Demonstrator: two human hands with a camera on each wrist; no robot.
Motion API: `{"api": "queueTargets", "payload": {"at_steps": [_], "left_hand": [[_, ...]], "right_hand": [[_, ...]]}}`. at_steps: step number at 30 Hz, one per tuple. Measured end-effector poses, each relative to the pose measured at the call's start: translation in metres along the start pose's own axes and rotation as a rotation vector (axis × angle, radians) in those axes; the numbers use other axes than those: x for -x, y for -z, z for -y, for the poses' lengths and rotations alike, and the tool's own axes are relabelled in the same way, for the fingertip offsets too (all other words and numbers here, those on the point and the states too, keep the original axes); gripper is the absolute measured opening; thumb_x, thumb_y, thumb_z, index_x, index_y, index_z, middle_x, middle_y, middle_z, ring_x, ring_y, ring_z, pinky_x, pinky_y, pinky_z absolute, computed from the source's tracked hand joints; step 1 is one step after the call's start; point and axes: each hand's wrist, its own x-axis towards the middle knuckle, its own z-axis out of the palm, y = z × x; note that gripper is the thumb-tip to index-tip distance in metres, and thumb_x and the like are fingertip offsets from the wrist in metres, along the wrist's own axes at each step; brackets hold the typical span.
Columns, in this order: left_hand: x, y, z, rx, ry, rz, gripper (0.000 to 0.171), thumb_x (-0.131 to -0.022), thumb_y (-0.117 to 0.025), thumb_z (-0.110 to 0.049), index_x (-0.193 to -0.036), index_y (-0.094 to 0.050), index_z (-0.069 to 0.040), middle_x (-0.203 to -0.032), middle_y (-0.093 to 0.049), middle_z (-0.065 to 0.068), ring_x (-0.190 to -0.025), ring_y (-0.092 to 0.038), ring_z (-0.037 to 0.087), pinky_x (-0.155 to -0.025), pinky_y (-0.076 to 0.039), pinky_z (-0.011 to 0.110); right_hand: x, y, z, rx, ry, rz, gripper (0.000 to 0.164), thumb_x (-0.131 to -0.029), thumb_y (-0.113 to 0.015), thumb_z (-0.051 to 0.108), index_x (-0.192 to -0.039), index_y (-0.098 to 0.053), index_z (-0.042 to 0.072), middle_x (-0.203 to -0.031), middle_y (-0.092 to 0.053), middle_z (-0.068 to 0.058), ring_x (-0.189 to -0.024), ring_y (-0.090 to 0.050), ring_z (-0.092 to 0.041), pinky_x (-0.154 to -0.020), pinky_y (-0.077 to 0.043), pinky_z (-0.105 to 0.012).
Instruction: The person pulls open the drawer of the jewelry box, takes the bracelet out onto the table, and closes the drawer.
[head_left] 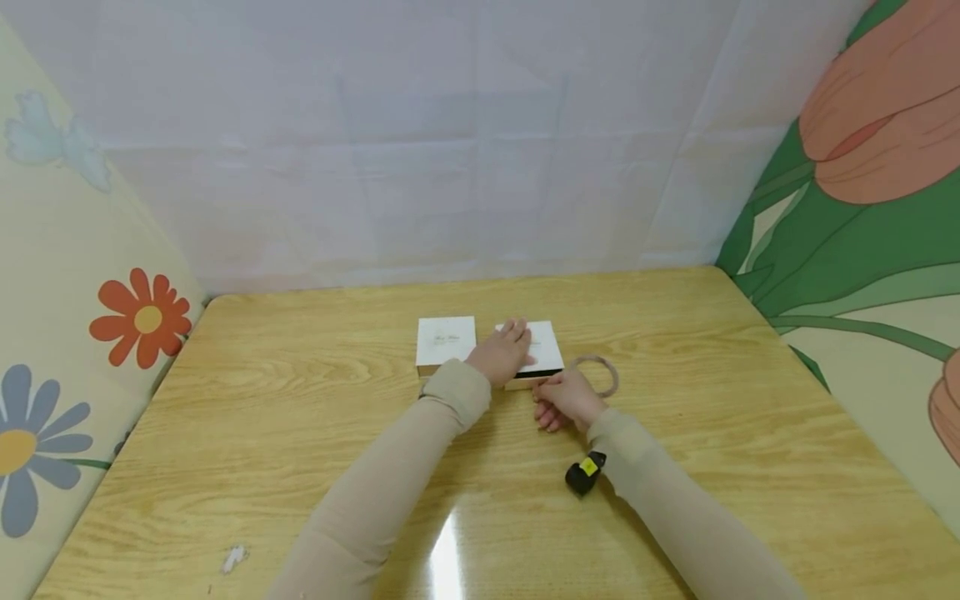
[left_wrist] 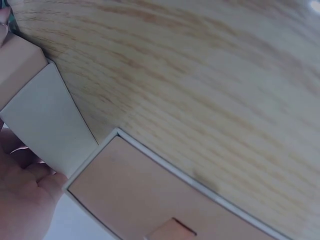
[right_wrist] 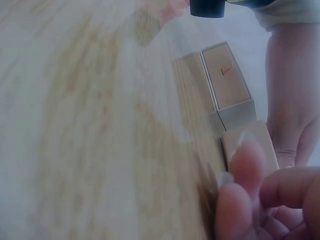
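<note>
Two white drawer boxes stand side by side on the wooden table. My left hand (head_left: 504, 354) rests on top of the right box (head_left: 547, 337), fingers straight and pressing down. That box's tan drawer (left_wrist: 20, 70) sticks out of its white sleeve (left_wrist: 50, 120), and a dark gap shows under the lid edge in the head view. At the drawer's front, my right hand (head_left: 566, 398) pinches with thumb and fingers; the bit they pinch is hidden. The left box (head_left: 446, 335) sits closed, a tan pull tab (left_wrist: 172, 230) on its front.
A greyish-brown ring (head_left: 615, 379) lies just right of the right box. A black device with a yellow label (head_left: 588, 468) sits at my right wrist. White cloth (head_left: 450, 167) hangs behind the table (head_left: 300, 450), with flower-printed panels (head_left: 885, 275) at both sides.
</note>
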Motion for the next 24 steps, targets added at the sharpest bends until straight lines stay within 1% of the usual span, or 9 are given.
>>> {"api": "queueTargets", "payload": {"at_steps": [4,7,15,20,24], "left_hand": [[-0.0023,-0.0012,0.0018,-0.005,-0.006,-0.015,0.057,-0.105,-0.038,-0.031,-0.147,-0.032,0.007,-0.155,-0.023,0.023,-0.144,-0.020,0.036,-0.117,-0.022,0.043],[-0.0038,-0.0030,0.0027,-0.016,-0.007,-0.011,0.057,-0.105,-0.038,-0.031,-0.147,-0.032,0.006,-0.156,-0.022,0.023,-0.144,-0.019,0.036,-0.117,-0.023,0.043],[-0.0059,-0.0058,0.0024,-0.034,-0.017,-0.027,0.056,-0.105,-0.040,-0.031,-0.146,-0.034,0.007,-0.154,-0.025,0.024,-0.143,-0.023,0.038,-0.116,-0.025,0.044],[-0.0051,-0.0048,0.0020,-0.057,-0.023,-0.032,0.056,-0.105,-0.040,-0.031,-0.146,-0.035,0.007,-0.154,-0.027,0.024,-0.142,-0.025,0.037,-0.116,-0.026,0.042],[-0.0049,-0.0032,0.0029,-0.057,-0.026,-0.037,0.055,-0.105,-0.040,-0.030,-0.145,-0.036,0.008,-0.153,-0.028,0.024,-0.142,-0.026,0.037,-0.116,-0.026,0.042]], "right_hand": [[-0.0014,0.0001,0.0009,-0.021,0.013,-0.002,0.017,-0.095,-0.050,0.000,-0.085,-0.060,-0.009,-0.055,-0.059,-0.003,-0.043,-0.057,-0.008,-0.040,-0.050,-0.021],[-0.0025,0.0001,0.0012,-0.032,0.010,-0.002,0.017,-0.095,-0.050,-0.001,-0.085,-0.060,-0.010,-0.054,-0.059,-0.003,-0.043,-0.057,-0.008,-0.040,-0.050,-0.021],[-0.0062,-0.0010,0.0014,-0.050,0.002,-0.021,0.017,-0.095,-0.049,-0.002,-0.091,-0.060,-0.013,-0.055,-0.060,-0.004,-0.042,-0.057,-0.009,-0.041,-0.051,-0.022],[-0.0066,-0.0038,0.0026,-0.080,0.017,-0.029,0.017,-0.094,-0.046,-0.004,-0.091,-0.058,-0.016,-0.055,-0.060,-0.004,-0.042,-0.057,-0.009,-0.041,-0.051,-0.021],[-0.0072,-0.0066,0.0041,-0.095,0.012,-0.052,0.017,-0.094,-0.045,-0.005,-0.093,-0.058,-0.017,-0.054,-0.060,-0.004,-0.042,-0.057,-0.009,-0.040,-0.050,-0.020]]}}
